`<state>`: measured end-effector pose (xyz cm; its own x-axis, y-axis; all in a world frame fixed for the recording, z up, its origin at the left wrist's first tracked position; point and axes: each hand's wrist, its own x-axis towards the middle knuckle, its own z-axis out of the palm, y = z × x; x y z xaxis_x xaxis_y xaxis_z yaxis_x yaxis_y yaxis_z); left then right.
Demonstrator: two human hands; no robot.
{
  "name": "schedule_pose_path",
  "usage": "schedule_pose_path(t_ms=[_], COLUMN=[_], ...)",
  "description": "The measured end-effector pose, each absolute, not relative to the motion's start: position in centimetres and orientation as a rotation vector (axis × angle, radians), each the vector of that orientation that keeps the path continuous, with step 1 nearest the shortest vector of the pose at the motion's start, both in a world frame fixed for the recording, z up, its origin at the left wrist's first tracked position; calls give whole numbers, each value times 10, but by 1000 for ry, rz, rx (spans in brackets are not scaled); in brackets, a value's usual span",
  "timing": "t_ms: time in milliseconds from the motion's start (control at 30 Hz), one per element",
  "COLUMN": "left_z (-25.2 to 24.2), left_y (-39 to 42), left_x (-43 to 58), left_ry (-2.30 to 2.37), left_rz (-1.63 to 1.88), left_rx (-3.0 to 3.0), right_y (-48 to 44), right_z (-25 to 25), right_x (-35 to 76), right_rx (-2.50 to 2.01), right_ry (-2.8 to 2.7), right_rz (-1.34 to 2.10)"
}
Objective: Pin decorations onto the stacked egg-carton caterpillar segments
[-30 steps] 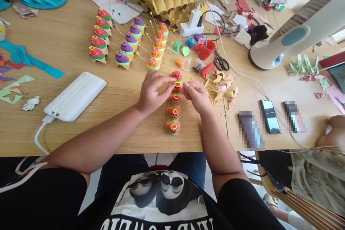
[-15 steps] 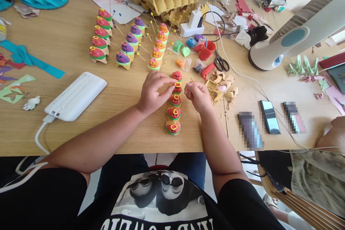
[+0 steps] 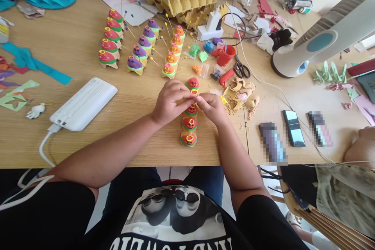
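Note:
A caterpillar strip of egg-carton cups [image 3: 189, 124] lies lengthwise before me, its bumps capped in red clay with green edges. Small dark faces and yellow clay rings show on several bumps; the farthest red bump [image 3: 192, 82] has no ring in sight. My left hand [image 3: 175, 99] is closed, thumb and forefinger pinching over the second and third bumps. My right hand [image 3: 211, 106] is closed too, its thumb and fingertip meeting the left fingertips. Whatever lies between them is too small to make out. A yellow clay bit [image 3: 223, 100] shows just beyond my right knuckles.
Behind stand finished-looking red [image 3: 107, 45], purple [image 3: 139, 51] and orange [image 3: 172, 52] caterpillars with pins. Right of them are a red cup [image 3: 225, 55], scissors [image 3: 241, 69] and carton scraps [image 3: 238, 95]. A white power bank [image 3: 84, 103] lies left; another person's arm [image 3: 361, 146] rests far right.
My right hand has moved left and turned, so its fingertips now meet my left hand's over the caterpillar. The yellow clay bit has come into sight by my right knuckles.

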<state>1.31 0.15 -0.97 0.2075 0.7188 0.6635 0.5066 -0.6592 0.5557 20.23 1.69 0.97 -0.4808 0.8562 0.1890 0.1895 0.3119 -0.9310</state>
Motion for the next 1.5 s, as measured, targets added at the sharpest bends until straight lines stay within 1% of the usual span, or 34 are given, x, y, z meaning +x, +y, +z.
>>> schedule_pose_path(t_ms=[200,300,500,600,767,1000,1500], left_z=[-5,-4,-9,-13,-12,-5,-5], left_y=[-1,-2,0,1,0,-1,-1], left_x=[12,13,11,10,9,11,11], left_ry=[1210,1235,1179,1149,1238,1319,1345], left_rz=[1477,1425,1376,1362,1373,1455,1480], left_rx=[2220,2206,2300,2359,2364,2236,2133], right_y=[17,18,21,20,19,22,22], right_z=[6,4,2,5,6,7,8], right_x=[206,206,209,211,212,214,213], right_rx=[-1013,-1015,-1018,-994,-958,-966,-1003], right_ry=[-1680,-1613,-1659,-1647,-1565,-1397,-1402], right_rz=[1342,1363,1387,1469,1587,1525,1457])
